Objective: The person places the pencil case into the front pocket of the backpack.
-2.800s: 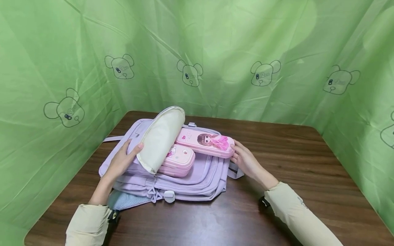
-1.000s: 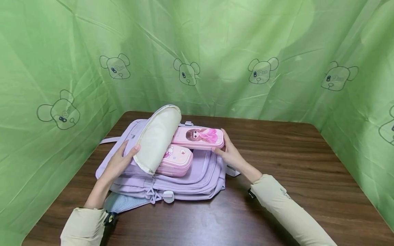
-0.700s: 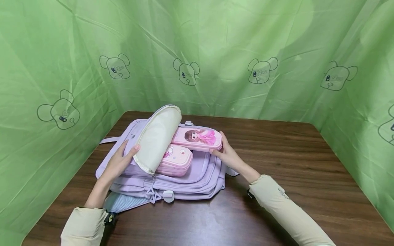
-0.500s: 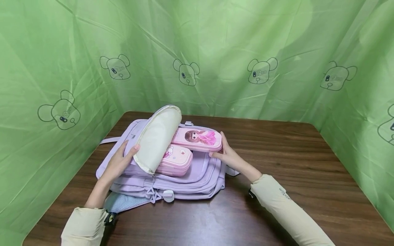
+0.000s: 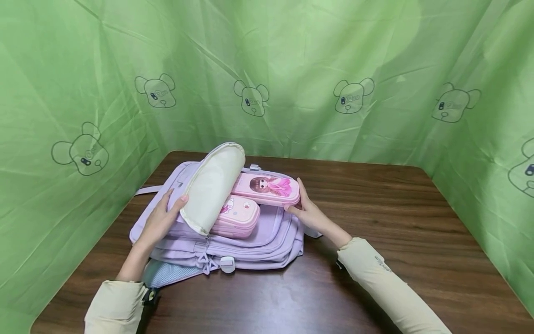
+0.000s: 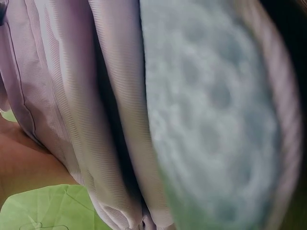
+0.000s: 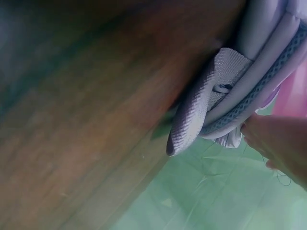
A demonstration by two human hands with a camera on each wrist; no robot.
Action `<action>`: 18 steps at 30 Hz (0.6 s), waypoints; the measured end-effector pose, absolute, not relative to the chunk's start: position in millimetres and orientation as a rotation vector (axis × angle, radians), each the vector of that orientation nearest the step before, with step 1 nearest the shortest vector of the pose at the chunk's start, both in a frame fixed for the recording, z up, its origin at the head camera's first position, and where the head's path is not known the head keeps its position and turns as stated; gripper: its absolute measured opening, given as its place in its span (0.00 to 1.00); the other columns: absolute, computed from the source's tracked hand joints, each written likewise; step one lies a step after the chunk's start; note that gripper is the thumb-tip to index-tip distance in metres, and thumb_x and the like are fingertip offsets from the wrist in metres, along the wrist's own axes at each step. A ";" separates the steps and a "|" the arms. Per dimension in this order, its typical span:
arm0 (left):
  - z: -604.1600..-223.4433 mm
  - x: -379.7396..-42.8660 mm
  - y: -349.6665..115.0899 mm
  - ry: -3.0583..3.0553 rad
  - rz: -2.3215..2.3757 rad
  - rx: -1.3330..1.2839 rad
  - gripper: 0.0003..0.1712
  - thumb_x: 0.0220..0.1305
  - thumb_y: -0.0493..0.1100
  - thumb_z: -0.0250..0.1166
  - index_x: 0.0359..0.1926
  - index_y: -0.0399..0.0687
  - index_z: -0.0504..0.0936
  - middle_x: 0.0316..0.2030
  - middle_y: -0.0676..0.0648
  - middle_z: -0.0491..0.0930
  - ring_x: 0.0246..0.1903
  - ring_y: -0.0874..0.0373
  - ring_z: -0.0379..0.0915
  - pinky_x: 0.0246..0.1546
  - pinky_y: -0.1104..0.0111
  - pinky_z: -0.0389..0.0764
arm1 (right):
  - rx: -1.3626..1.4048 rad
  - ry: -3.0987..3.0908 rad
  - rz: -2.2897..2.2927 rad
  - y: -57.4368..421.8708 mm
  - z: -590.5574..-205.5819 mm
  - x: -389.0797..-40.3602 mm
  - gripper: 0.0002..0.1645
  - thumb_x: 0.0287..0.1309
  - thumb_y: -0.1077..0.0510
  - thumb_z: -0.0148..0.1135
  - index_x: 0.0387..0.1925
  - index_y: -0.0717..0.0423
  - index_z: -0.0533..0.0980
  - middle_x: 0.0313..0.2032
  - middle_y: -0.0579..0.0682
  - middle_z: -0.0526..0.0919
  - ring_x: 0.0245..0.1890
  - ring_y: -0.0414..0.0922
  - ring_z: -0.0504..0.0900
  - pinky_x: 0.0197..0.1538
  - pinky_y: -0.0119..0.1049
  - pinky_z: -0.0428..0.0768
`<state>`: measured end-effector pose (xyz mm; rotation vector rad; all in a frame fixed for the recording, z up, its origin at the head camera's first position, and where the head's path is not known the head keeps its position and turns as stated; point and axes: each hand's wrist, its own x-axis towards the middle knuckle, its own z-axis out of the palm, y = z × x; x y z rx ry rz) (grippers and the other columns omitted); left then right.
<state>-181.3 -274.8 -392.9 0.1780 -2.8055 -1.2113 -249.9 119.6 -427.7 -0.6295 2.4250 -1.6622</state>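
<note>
A lilac backpack (image 5: pixel 267 232) lies on the table with its front pocket flap (image 5: pixel 214 185) folded back, the pale lining showing. My left hand (image 5: pixel 160 220) holds this flap at its left edge, thumb on the lining side. My right hand (image 5: pixel 310 211) grips the right end of a pink pencil case (image 5: pixel 267 188) printed with a doll, thumb at the near side and fingers round the far end. The case's left end is hidden behind the flap. A second pink pencil case (image 5: pixel 239 218) sits nearer me, partly under the flap.
The dark wooden table (image 5: pixel 388 222) has a green curtain (image 5: pixel 308 83) round it. Triangular zip pulls (image 5: pixel 206 264) and a white buckle (image 5: pixel 227 264) hang at the bag's near side. A blue mesh panel (image 5: pixel 171 274) sticks out below it. The right wrist view shows a bag strap (image 7: pixel 192 110).
Since the earliest frame, the doll-printed pencil case has moved left, further behind the flap, and my right hand has shifted its grip round the case's end. The left hand keeps hold of the flap.
</note>
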 end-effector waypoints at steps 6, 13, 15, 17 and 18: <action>-393.9 -182.0 -275.9 -2.799 -1.217 0.138 0.44 0.64 0.69 0.45 0.72 0.67 0.33 0.69 0.32 0.43 0.63 0.26 0.41 0.57 0.34 0.46 | -0.660 2.550 -1.537 120.9 -423.3 -250.2 0.56 0.61 0.54 0.59 0.72 0.48 0.28 0.71 0.61 0.42 0.67 0.55 0.52 0.66 0.48 0.55; -393.6 -183.5 -275.8 -2.795 -1.220 0.112 0.42 0.65 0.68 0.44 0.73 0.65 0.39 0.70 0.35 0.43 0.63 0.27 0.41 0.57 0.35 0.46 | -0.688 2.689 -1.340 115.1 -418.3 -251.4 0.57 0.61 0.47 0.58 0.71 0.51 0.27 0.68 0.63 0.51 0.63 0.57 0.61 0.63 0.48 0.61; -393.0 -183.1 -275.5 -2.793 -1.225 0.109 0.42 0.65 0.68 0.44 0.73 0.65 0.39 0.70 0.35 0.43 0.64 0.27 0.41 0.57 0.35 0.46 | -0.713 2.724 -1.277 112.8 -417.1 -251.8 0.57 0.61 0.46 0.57 0.71 0.54 0.27 0.69 0.63 0.49 0.64 0.57 0.60 0.63 0.48 0.61; -392.7 -182.7 -275.1 -2.792 -1.226 0.106 0.41 0.65 0.68 0.44 0.73 0.65 0.39 0.70 0.35 0.43 0.64 0.27 0.41 0.57 0.35 0.46 | -0.727 2.748 -1.226 110.7 -415.8 -251.9 0.57 0.62 0.45 0.56 0.71 0.56 0.26 0.69 0.63 0.46 0.65 0.56 0.57 0.64 0.47 0.59; -392.7 -182.5 -274.8 -2.790 -1.225 0.105 0.41 0.65 0.68 0.44 0.73 0.65 0.40 0.70 0.35 0.44 0.64 0.27 0.41 0.57 0.35 0.46 | -0.733 2.755 -1.210 109.8 -415.2 -252.1 0.57 0.62 0.45 0.56 0.71 0.57 0.26 0.69 0.63 0.45 0.66 0.56 0.56 0.65 0.46 0.58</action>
